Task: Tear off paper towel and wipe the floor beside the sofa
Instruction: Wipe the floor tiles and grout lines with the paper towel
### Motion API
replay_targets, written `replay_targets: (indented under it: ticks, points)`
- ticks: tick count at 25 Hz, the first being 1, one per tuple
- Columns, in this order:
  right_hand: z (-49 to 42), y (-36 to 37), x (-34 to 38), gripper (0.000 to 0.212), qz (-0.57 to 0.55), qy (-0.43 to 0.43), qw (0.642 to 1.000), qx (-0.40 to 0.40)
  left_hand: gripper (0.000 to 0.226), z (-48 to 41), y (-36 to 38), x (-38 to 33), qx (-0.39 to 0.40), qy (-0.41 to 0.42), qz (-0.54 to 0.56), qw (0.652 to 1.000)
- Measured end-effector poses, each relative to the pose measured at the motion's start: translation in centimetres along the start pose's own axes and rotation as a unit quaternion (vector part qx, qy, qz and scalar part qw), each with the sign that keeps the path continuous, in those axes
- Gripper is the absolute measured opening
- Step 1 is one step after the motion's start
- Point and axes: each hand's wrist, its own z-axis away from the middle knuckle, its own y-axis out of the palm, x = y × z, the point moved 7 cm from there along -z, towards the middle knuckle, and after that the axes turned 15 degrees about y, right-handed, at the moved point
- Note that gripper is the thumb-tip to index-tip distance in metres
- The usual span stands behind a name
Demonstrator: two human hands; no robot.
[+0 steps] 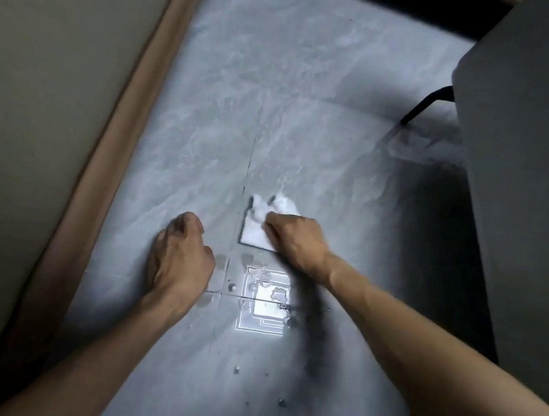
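Grip: right hand (pixel 291 240) pinches paper towel (pixel 256 231); left hand (pixel 180 258) fisted, empty, knuckles on floor (pixel 278 105); puddle (pixel 263 309) just behind grip; flatten sheet, drag back through it.

**Q:** Location of the paper towel (pixel 258 231)?
**A:** On the floor (pixel 278 105), under the right grip (pixel 296 244), between skirting board (pixel 122 122) at left and sofa (pixel 527 168) at right.
**Q:** Left grip (pixel 178 262)?
**A:** On the floor, left of the paper towel, apart from it. The wet patch (pixel 262 316) lies nearer the person, between the forearms.

Grey floor (pixel 311 109) bears paper towel (pixel 256 235), droplets (pixel 282 403).
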Motion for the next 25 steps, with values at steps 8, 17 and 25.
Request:
replay_targets:
  ticks: [8, 17, 25]
  points:
    - [-0.9, -3.0, -11.7, 0.026, -0.028, 0.493, 0.857, -0.148, 0.034, -0.2, 1.4, -1.2, 0.075, 0.020, -0.062, 0.995]
    - [-0.2, -3.8, -16.7, 0.020, 0.081, 0.365, 0.925, -0.063, 0.031, -0.1, 0.7, -1.2, 0.040, -0.007, -0.043, 0.998]
    - [2.6, 0.5, 6.0, 0.012, -0.102, 0.170, 0.980, 0.005, 0.021, -0.6, -0.1, 0.6, -0.028, -0.046, 0.019, 0.998]
